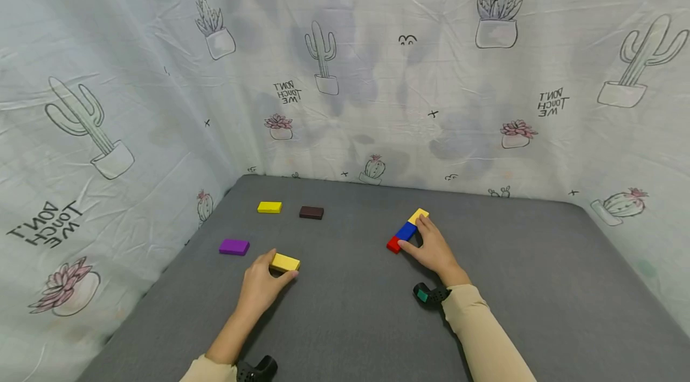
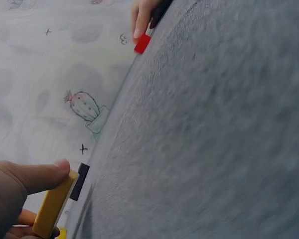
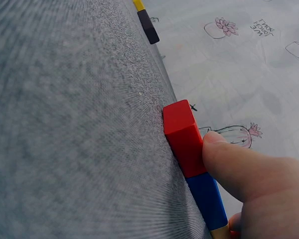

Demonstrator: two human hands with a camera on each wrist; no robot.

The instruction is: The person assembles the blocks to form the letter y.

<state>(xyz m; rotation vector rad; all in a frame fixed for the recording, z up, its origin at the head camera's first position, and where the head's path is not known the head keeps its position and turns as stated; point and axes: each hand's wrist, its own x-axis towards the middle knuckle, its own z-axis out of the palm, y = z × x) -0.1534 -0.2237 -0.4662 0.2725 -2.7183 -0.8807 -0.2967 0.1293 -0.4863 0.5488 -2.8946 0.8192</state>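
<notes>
On the grey table (image 1: 345,322), the left hand (image 1: 260,285) is pinching a yellow block (image 1: 286,262) end to end while, toward 2–3 o'clock, a red-blue-yellow row (image 1: 405,231) is slanting 7-to-1 o'clock against the nearer right hand (image 1: 434,252), thumb and finger spread.

The left hand (image 1: 260,286) pinches a yellow block (image 1: 285,262).

Three yellow blocks (image 1: 269,208), one red (image 1: 393,244), one blue (image 1: 405,231), one purple (image 1: 234,247), one brown (image 1: 311,213)
</notes>
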